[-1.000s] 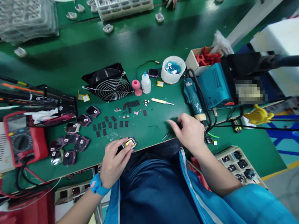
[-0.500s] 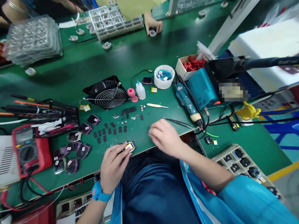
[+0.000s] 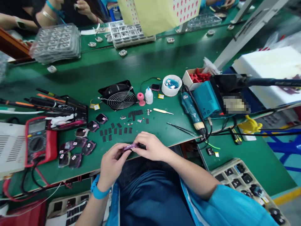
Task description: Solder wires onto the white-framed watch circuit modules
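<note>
A purple watch case [image 3: 130, 147] is pinched between my two hands above the table's front edge. My left hand [image 3: 114, 157] grips its left end with thumb and fingers. On the other end, my right hand [image 3: 148, 145] closes its fingers and thumb around the case. Its inside is turned out of sight. Several small black pads [image 3: 115, 131] lie in rows just beyond my hands. To the left sits a group of purple and pale watch cases [image 3: 89, 147] with small white labels. Tweezers [image 3: 181, 129] rest on the green table to the right of my right hand.
A fan [image 3: 121, 97], a dropper bottle [image 3: 149, 96] and a white tub [image 3: 171, 91] stand behind the pads. An electric screwdriver [image 3: 191, 108] lies right. A red multimeter [image 3: 39, 141] stands left. Across the table, other people's hands [image 3: 84, 8] work near stacked plastic trays [image 3: 56, 42].
My right hand has come left and down to take hold of the watch case with my left. The case is now raised and tilted, its yellow part no longer showing. The view has shifted.
</note>
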The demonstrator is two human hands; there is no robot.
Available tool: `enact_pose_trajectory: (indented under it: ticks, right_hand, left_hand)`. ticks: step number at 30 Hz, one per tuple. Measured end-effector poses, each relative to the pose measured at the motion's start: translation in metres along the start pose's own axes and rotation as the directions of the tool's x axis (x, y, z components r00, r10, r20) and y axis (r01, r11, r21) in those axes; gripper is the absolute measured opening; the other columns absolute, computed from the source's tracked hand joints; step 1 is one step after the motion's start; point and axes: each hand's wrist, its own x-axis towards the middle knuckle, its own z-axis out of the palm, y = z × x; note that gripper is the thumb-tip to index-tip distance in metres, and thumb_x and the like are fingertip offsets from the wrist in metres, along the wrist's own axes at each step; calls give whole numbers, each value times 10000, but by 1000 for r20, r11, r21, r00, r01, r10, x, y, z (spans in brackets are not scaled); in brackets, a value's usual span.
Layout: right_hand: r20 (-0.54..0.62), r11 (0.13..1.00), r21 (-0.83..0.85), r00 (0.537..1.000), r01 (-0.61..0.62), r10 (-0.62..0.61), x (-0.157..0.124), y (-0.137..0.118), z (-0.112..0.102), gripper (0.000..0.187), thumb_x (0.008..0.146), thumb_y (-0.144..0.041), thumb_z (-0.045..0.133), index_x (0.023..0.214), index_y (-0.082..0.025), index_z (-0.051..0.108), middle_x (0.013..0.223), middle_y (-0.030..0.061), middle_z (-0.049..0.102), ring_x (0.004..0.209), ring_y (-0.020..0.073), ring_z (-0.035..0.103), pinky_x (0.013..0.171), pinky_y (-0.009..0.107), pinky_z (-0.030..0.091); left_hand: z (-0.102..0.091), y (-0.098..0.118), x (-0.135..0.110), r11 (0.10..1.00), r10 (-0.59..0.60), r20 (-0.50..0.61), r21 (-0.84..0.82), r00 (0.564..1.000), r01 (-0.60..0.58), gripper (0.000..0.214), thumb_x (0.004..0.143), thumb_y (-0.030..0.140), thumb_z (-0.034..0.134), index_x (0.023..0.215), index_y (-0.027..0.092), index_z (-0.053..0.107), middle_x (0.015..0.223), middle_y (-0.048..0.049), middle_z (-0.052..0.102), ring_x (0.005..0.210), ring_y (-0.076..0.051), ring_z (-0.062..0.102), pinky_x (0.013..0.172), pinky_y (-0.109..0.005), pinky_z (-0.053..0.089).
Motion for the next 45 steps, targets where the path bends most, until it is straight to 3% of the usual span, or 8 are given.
enact_pose_trajectory:
  ticks: [6, 11, 15, 20, 28, 32, 38, 45]
  right_hand:
    - [-9, 955, 252, 986, -158, 166, -20, -14, -1, 98, 916, -235, 672, 832, -196, 641, 747, -31, 579, 607, 92, 528, 569, 205, 428]
    - [-19, 944, 225, 967, -242, 253, -26, -17, 3, 185, 929, -331, 685, 807, -197, 646, 708, -32, 613, 554, 84, 550, 508, 185, 438]
    - [-80, 971, 56, 968, -232, 236, -25, -15, 0, 245, 954, -360, 686, 772, -206, 629, 695, -34, 622, 534, 86, 535, 499, 196, 427]
    - [-250, 940, -244, 952, -237, 175, -38, -2, -39, 224, 997, -373, 640, 831, -222, 648, 802, 27, 665, 776, 187, 606, 732, 312, 492]
    - [-395, 662, -639, 906, -392, 154, -74, 21, -96, 444, 1045, -575, 441, 854, -218, 625, 849, 112, 646, 812, 285, 561, 766, 425, 450]
    - [-396, 710, -593, 905, -380, 155, -66, 18, -83, 445, 1072, -522, 408, 765, -238, 561, 731, 66, 616, 704, 244, 557, 683, 373, 430]
    - [-401, 864, -382, 901, -328, 165, -44, -7, -44, 197, 1065, -378, 482, 1056, -223, 603, 852, 34, 709, 674, 166, 664, 636, 284, 520]
    - [-215, 965, -40, 945, -259, 244, -49, -10, -50, 111, 951, -279, 699, 863, -212, 711, 815, 27, 745, 647, 150, 709, 617, 262, 587]
  left_hand:
    - [5, 14, -8, 981, -91, 99, -163, 991, 106, 271, 895, 465, 722, 922, 198, 755, 870, -47, 778, 778, -184, 758, 712, -250, 635]
    - [11, 16, -14, 942, -155, 106, -284, 982, 180, 281, 887, 462, 722, 972, 196, 750, 920, -57, 781, 845, -196, 760, 771, -276, 640]
    - [10, 13, -12, 970, -100, 71, -214, 992, 113, 283, 949, 461, 658, 1065, 219, 750, 1008, -58, 782, 918, -205, 748, 828, -309, 625]
    - [-2, 4, -7, 964, 152, 1, 222, 988, -148, 295, 1045, 435, 523, 1118, 269, 756, 1046, -46, 742, 1008, -223, 666, 919, -375, 562]
    - [-9, -15, -12, 902, 310, 56, 298, 949, -312, 213, 987, 314, 655, 1191, 252, 646, 1304, -50, 717, 1203, -242, 641, 1001, -417, 501]
    - [2, -12, -9, 885, 384, 23, 276, 923, -375, 83, 987, 250, 653, 1068, 231, 658, 1168, -43, 767, 1080, -207, 686, 927, -372, 523]
    - [22, -8, -10, 870, 427, -4, 272, 904, -410, 110, 978, 273, 681, 1064, 205, 686, 1197, -93, 761, 1088, -226, 691, 953, -405, 560]
    - [21, -9, -10, 808, 535, 20, 281, 845, -518, 232, 997, 184, 644, 1211, 242, 710, 1218, -63, 771, 1087, -195, 695, 930, -357, 602]
